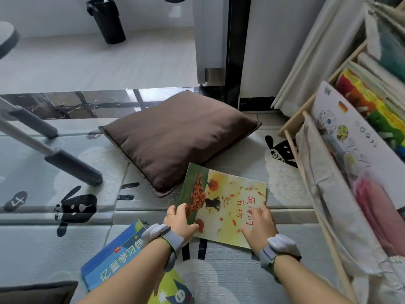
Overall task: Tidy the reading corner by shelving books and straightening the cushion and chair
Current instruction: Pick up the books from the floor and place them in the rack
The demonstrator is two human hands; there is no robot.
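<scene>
Right now the book (232, 194) with the autumn-leaf cover is lying face up on the mat (241, 270), its far left corner just touching the cushion (175, 137). The left hand (180, 220) is gripping its left edge, fingers curled over the edge and thumb on the cover. The right hand (259, 222) is lying on the cover at the near right corner, fingers fairly straight and holding nothing. This looks like the pick-up step for shelving, with the task early on.

To do it well, the right hand should be sliding under or pinching the right edge so both sides are carrying the thin book evenly. Lifting by the left edge alone is likely to be bending the cover. Then it wants tipping upright and lowering into a sling of the shelf (324, 194) on the right, which is already holding several books.

A blue book (114, 257) is lying partly under the left forearm, also waiting. The cushion is sitting askew behind, and the chair (72, 165) legs are standing at the left.
</scene>
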